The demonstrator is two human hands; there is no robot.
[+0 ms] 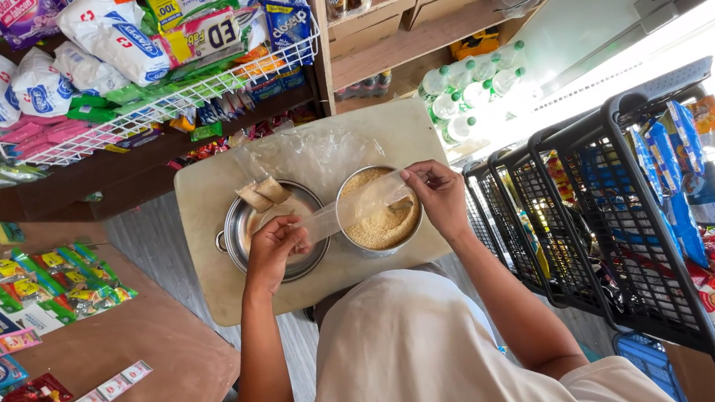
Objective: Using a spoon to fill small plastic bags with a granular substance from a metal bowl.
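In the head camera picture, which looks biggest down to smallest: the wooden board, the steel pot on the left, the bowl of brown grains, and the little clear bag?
1. Wooden board, plainly largest; it bears the rest.
2. Steel pot and bowl of brown grains: the pot looks slightly wider, but too close to rank firmly.
3. Clear bag, a narrow strip stretched between left hand and right hand.

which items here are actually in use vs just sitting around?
In use: left hand, right hand, clear plastic bag stretched between them, pot of brown granules, steel pot, small table.

Lying about: wire shelf basket, bottles, black racks, counter sachets.
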